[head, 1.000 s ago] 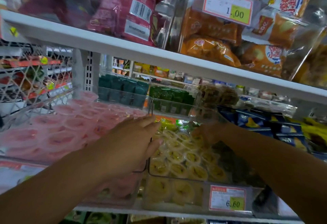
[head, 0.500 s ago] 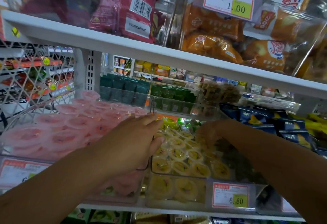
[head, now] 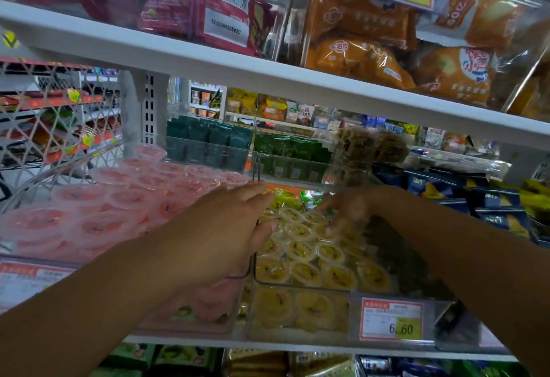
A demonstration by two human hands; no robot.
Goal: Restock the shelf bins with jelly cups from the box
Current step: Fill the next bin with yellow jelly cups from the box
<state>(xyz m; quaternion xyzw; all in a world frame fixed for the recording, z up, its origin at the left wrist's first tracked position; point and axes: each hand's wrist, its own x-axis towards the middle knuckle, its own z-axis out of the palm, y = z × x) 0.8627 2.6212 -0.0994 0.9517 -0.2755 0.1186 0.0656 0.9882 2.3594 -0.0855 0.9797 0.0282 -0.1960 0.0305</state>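
Note:
Several yellow jelly cups (head: 300,251) fill a clear shelf bin (head: 297,332) at the middle of the shelf. To its left, another clear bin holds several pink jelly cups (head: 98,212). My left hand (head: 226,227) lies flat with straight fingers on the divider between the two bins, thumb on the yellow side. My right hand (head: 345,212) reaches over the back of the yellow cups; it is blurred, and I cannot make out whether its fingers hold a cup. The box is out of view.
The white upper shelf (head: 208,61) hangs low over both hands, loaded with red and orange snack bags. Green packets (head: 291,150) stand in bins behind, blue packets (head: 491,198) to the right. A price tag (head: 393,320) reading 6.60 hangs on the bin front.
My right hand has shifted slightly over the rear yellow cups. My left hand stays on the divider.

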